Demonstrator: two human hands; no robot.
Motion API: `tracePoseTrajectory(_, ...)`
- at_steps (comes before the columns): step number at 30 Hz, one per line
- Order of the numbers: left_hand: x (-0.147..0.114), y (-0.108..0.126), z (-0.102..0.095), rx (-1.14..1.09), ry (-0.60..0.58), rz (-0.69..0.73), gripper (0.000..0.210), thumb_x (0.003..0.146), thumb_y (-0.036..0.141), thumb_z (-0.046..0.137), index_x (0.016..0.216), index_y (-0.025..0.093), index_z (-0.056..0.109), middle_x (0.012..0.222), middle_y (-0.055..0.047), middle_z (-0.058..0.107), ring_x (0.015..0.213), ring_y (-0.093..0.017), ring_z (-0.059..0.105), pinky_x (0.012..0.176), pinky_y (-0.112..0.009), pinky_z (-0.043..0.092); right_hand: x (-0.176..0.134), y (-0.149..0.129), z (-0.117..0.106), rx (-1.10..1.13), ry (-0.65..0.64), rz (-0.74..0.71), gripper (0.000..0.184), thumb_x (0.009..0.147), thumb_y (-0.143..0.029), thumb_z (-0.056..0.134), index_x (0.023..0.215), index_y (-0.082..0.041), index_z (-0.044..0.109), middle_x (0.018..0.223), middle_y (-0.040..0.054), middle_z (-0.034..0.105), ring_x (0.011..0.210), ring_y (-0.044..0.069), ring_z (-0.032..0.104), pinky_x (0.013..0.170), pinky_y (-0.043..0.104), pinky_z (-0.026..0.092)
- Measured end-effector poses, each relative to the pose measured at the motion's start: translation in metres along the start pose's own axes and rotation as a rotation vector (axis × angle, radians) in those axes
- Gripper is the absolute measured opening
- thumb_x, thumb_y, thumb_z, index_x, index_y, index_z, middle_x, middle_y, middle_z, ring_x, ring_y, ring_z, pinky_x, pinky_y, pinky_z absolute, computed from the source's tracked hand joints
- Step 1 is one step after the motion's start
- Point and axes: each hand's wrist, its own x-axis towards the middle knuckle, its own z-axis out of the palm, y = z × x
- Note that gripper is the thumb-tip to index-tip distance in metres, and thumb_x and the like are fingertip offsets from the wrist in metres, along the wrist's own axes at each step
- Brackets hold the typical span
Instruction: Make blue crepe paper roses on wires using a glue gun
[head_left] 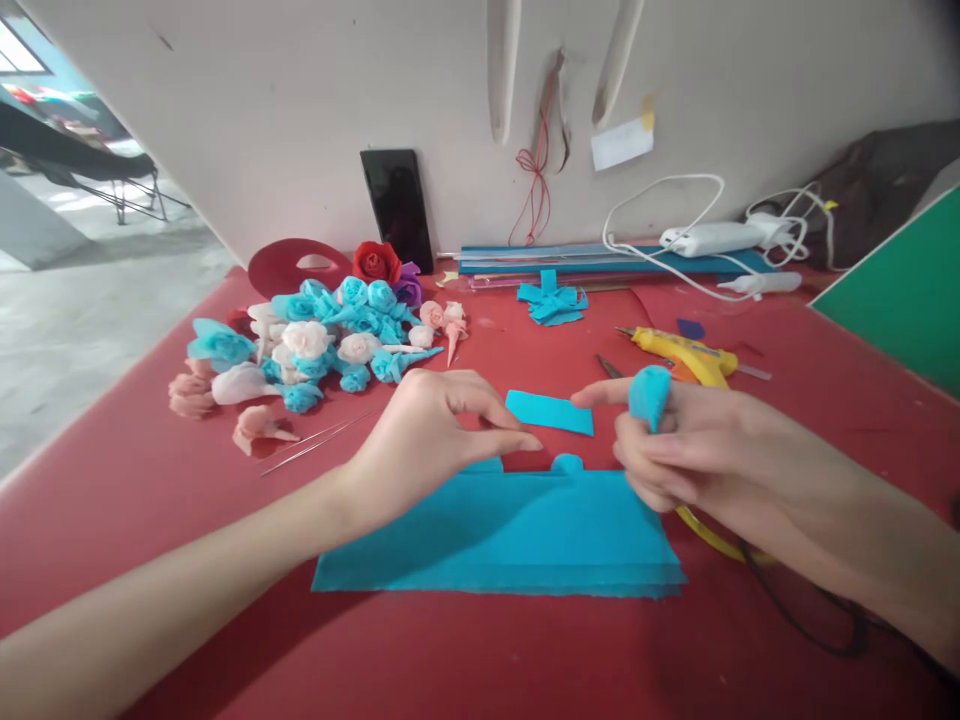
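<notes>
My left hand (439, 430) hovers over the upper edge of a flat stack of blue crepe paper sheets (487, 530). Its thumb and index fingertip meet, and nothing shows between them. In my right hand (697, 440) is a small rounded blue crepe paper piece (649, 396), pinched near the base of the outstretched index finger. That fingertip points at a blue paper strip (551, 412) lying between my hands. A small round-ended blue piece (568, 464) lies at the stack's top edge. Below my right wrist, a yellow curved piece (709, 535) is partly hidden.
Several paper roses (307, 340) are heaped at left, near thin wires (322, 440). A yellow glue gun (682, 352) lies beyond my right hand, beside a dark pointed tip (609, 367). Blue scraps (553, 300), a phone (397, 210) and a white power strip (712, 237) are farther back.
</notes>
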Motion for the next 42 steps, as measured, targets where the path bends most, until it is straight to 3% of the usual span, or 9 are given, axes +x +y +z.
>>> tracePoseTrajectory(7,0.002,-0.023,-0.004,0.311,0.08,0.106,0.033,0.081,0.029,0.057,0.05,0.02,0.058,0.045,0.003,0.043,0.051,-0.013,0.045,0.093,-0.043,0.039,-0.001,-0.004,0.006,-0.091,-0.101,0.049,0.012,0.084,-0.021,0.048,0.083,-0.016,0.059,0.065,-0.0003,0.046,0.059,0.011,0.039,0.057,0.023,0.033)
tracePoseTrajectory(10,0.002,-0.026,-0.005,0.335,0.075,0.099,0.027,0.084,0.015,0.046,0.104,0.02,0.062,0.087,-0.006,0.066,0.082,-0.02,0.061,0.088,-0.039,0.045,-0.003,-0.004,0.008,-0.105,-0.105,0.083,0.019,0.085,-0.024,0.048,0.068,-0.016,0.051,0.064,-0.0003,0.046,0.058,0.01,0.037,0.056,0.023,0.032)
tracePoseTrajectory(13,0.001,-0.02,-0.006,0.324,0.052,0.141,0.036,0.085,0.015,0.048,0.12,0.019,0.052,0.135,-0.011,0.048,0.118,-0.025,0.05,0.089,-0.034,0.046,-0.004,-0.002,0.009,-0.108,-0.142,0.116,0.02,0.086,-0.024,0.046,0.067,-0.017,0.048,0.063,-0.0013,0.046,0.056,0.009,0.036,0.055,0.023,0.031)
tracePoseTrajectory(18,-0.007,0.002,-0.008,0.259,0.082,0.184,0.011,0.089,0.022,0.049,0.082,0.019,0.057,0.065,0.003,0.064,0.058,-0.011,0.061,0.053,-0.019,0.046,-0.013,-0.003,0.013,-0.049,-0.286,0.217,0.017,0.089,-0.022,0.043,0.079,-0.015,0.054,0.061,-0.0018,0.048,0.057,0.01,0.041,0.061,0.025,0.034)
tracePoseTrajectory(21,-0.013,0.009,-0.006,0.214,0.17,0.326,0.027,0.086,0.005,0.048,0.105,0.023,0.054,0.099,-0.001,0.066,0.09,-0.014,0.065,0.072,-0.021,0.052,-0.02,-0.003,0.017,0.007,-0.325,0.273,0.016,0.091,-0.024,0.043,0.079,-0.016,0.051,0.062,-0.0028,0.049,0.058,0.009,0.042,0.066,0.025,0.036)
tracePoseTrajectory(26,-0.021,0.015,-0.004,0.115,0.016,0.405,0.059,0.083,-0.004,0.04,0.13,0.032,0.044,0.145,0.002,0.038,0.128,-0.018,0.043,0.105,-0.032,0.039,-0.023,-0.003,0.022,-0.074,-0.284,0.322,0.018,0.089,-0.025,0.043,0.073,-0.018,0.049,0.063,-0.0026,0.049,0.058,0.01,0.042,0.068,0.027,0.036)
tracePoseTrajectory(29,-0.023,0.017,-0.004,0.094,0.0,0.401,0.059,0.085,0.001,0.048,0.134,0.032,0.039,0.146,0.001,0.036,0.125,-0.017,0.047,0.102,-0.026,0.042,-0.022,-0.005,0.023,-0.168,-0.288,0.343,0.021,0.089,-0.028,0.043,0.073,-0.018,0.05,0.06,-0.0026,0.048,0.058,0.011,0.041,0.068,0.028,0.034)
tracePoseTrajectory(37,-0.018,0.016,-0.008,0.318,0.03,0.417,0.019,0.089,0.015,0.049,0.097,0.024,0.064,0.119,-0.001,0.058,0.105,-0.015,0.055,0.09,-0.02,0.044,-0.029,0.005,0.019,-0.228,-0.251,0.384,0.042,0.094,-0.031,0.039,0.135,-0.026,0.032,0.066,-0.0056,0.054,0.061,0.011,0.044,0.069,0.028,0.033)
tracePoseTrajectory(42,-0.02,0.016,-0.003,0.284,0.01,0.397,0.016,0.088,0.016,0.052,0.098,0.027,0.06,0.111,0.002,0.059,0.095,-0.012,0.058,0.08,-0.016,0.046,-0.028,0.004,0.018,-0.319,-0.257,0.376,0.022,0.095,-0.034,0.039,0.098,-0.021,0.057,0.068,-0.0037,0.051,0.062,0.01,0.044,0.069,0.026,0.035)
